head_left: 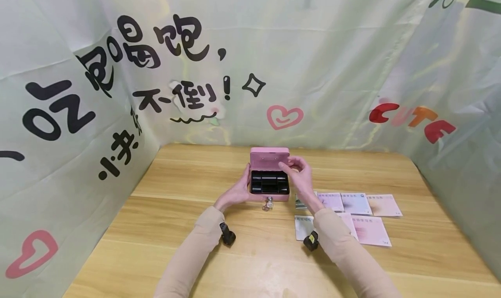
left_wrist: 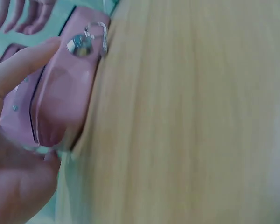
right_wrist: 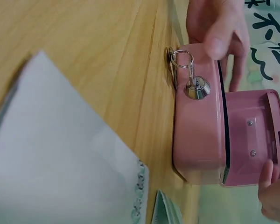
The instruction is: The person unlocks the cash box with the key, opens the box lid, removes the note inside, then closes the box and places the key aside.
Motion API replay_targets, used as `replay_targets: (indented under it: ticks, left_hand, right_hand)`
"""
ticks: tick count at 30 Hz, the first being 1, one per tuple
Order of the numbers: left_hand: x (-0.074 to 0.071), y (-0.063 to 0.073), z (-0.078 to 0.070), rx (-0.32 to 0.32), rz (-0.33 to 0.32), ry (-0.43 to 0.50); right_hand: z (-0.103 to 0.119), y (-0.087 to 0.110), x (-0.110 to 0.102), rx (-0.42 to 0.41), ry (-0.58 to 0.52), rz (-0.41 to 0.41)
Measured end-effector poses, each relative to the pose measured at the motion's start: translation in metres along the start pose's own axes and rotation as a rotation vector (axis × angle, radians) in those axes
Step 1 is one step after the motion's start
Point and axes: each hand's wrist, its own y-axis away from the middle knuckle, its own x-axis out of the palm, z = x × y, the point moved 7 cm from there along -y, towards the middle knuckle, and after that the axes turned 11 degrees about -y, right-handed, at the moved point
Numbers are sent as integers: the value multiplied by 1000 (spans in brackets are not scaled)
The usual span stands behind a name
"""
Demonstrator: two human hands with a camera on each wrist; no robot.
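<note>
A pink cash box (head_left: 259, 197) stands on the table with its lid (head_left: 261, 159) raised and a black compartment tray (head_left: 269, 179) inside. In the head view my left hand (head_left: 236, 192) grips the box's left end; the right wrist view shows its thumb over the front edge. My right hand (head_left: 301, 176) holds the lid's right edge, thumb across the inner face, other fingers partly hidden. A silver lock (right_wrist: 197, 87) sits on the front panel, a key in it and a key ring (right_wrist: 182, 59) hanging there.
Right of the box lie two rows of printed paper notes, among them a blue one (head_left: 354, 203) and a pink one (head_left: 372, 232), partly under my right forearm. A green folded note (right_wrist: 165, 211) lies near the box. Printed cloth (head_left: 325, 71) walls the wooden table (head_left: 164, 232).
</note>
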Motion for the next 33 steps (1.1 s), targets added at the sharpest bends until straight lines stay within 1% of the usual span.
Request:
replay_targets:
  ticks: [2, 3, 4, 7, 12, 14, 16, 20, 25, 29, 33]
  left_hand:
    - [-3, 1, -2, -21, -40, -5]
    - [-4, 1, -3, -31, -62, 4]
    - [-6, 1, -4, -46, -81, 14]
    - [-10, 1, -9, -58, -153, 65]
    - [-16, -2, -22, -35, -289, 130]
    - [-17, -4, -27, -27, -329, 152]
    - [-17, -6, -30, -28, -353, 174]
    - [-17, -8, -36, -16, -380, 200]
    - [-17, -8, -41, 0, -393, 214]
    - [-17, -6, -41, -10, -391, 218]
    - [-17, -4, -40, -20, -388, 232]
  right_hand:
    - [-1, -1, -2, 8, 2, -14]
    - [-1, -1, -2, 14, 0, -8]
    - [-2, -1, -3, 20, -1, 1]
    - [-3, 0, -1, 43, -6, 52]
    - [-5, 2, 4, 66, -13, 136]
    - [-5, 3, 7, 69, -24, 158]
    - [-5, 3, 9, 71, -36, 166]
    - [-5, 3, 9, 65, -48, 163]
    - [-5, 4, 9, 68, -61, 177]
    - [-5, 5, 9, 85, -81, 182]
    - [-6, 6, 8, 97, -91, 166]
